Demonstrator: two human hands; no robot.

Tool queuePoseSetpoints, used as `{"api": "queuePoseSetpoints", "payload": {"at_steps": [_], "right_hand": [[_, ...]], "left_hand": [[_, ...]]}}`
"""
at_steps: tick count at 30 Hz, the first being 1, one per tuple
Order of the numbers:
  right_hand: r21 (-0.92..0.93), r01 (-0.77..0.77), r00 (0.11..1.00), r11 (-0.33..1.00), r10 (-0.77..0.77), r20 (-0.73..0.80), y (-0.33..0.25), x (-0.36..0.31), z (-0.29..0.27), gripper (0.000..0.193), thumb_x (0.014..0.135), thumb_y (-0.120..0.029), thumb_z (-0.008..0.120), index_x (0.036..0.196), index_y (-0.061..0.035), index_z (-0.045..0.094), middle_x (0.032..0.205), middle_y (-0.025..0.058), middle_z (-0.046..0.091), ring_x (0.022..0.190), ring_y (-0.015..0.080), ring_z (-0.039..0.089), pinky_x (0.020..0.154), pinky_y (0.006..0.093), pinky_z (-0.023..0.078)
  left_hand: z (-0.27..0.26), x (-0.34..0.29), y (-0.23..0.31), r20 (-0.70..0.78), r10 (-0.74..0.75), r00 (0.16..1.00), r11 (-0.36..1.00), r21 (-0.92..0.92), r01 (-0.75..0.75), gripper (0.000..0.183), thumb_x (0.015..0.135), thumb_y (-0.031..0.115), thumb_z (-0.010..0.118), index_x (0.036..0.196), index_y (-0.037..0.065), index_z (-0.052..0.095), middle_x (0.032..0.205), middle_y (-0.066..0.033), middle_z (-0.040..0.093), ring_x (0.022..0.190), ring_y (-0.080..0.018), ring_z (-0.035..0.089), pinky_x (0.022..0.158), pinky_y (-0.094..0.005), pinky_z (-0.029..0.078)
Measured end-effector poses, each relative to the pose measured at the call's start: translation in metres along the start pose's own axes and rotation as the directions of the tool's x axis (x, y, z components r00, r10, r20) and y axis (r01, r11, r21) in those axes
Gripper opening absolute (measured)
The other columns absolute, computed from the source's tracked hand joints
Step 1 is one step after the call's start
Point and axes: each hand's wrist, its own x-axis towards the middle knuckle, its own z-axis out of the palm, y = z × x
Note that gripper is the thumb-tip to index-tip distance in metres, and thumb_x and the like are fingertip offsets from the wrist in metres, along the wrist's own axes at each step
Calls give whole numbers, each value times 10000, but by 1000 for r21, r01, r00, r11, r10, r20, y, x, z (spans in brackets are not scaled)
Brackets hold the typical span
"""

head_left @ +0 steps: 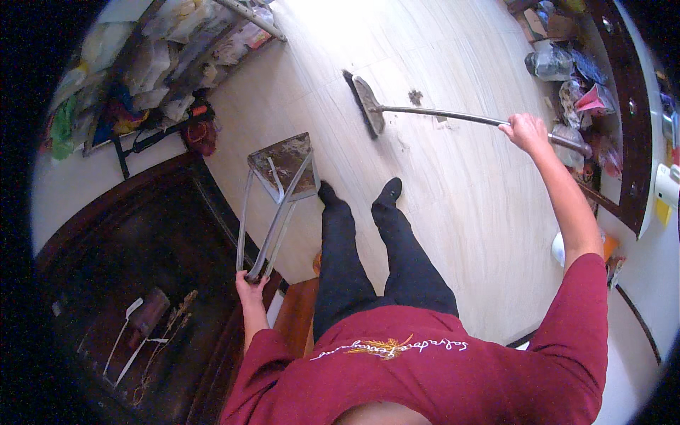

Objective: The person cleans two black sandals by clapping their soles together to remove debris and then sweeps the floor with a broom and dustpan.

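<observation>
Right hand [528, 132] grips the broom [439, 113], left hand [252, 289] the dustpan [285, 160]; dirt [415, 96] lies just beyond the broom, bags [571, 98] to its right.

Bare left hand [252, 286] curled in a grip ahead and left of the dark red short-sleeved cloth shirt [460, 382], bare right hand [528, 132] closed fist-like well ahead and right of the shirt, bare right forearm [564, 197] extended, angled inward, black-trousered legs [337, 248] parted ahead of the shirt

Smooth, metal-looking broom handle [453, 115]; rough-faced dustpan [287, 157]; glossy floor [474, 212]; matt cloth trousers [418, 255]
</observation>
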Motion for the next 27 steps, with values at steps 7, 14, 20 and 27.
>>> {"api": "queuePoseSetpoints", "payload": {"at_steps": [7,14,20,27], "right_hand": [[365,-89,989,927,39,144,-133,55,0,401,784,-464,478,848,-100,632,855,138,607,815,294,580,690,423,450],[505,7,973,863,-122,196,-327,99,-24,389,823,-398,445,893,-51,609,896,176,597,849,314,576,742,425,447],[526,129,960,841,-238,144,-443,145,2,352,817,-343,475,805,-24,625,817,164,614,779,317,596,704,413,465],[607,-44,940,793,-172,293,-452,179,4,381,809,-391,468,877,-45,615,899,170,603,866,317,575,739,420,445]], "left_hand": [[31,63,14,94,-34,995,998,64,29,264,725,270,524,862,65,432,834,-130,524,774,-293,518,635,-431,471],[72,81,57,43,-126,991,990,75,122,241,701,223,575,852,55,492,865,-97,496,816,-251,495,629,-399,468],[82,101,91,19,-152,988,977,154,147,208,730,236,559,864,87,506,906,-77,532,833,-244,532,660,-418,480],[109,115,111,10,-154,988,939,312,143,186,778,232,542,880,78,516,836,-66,528,752,-221,544,644,-419,486]]}}
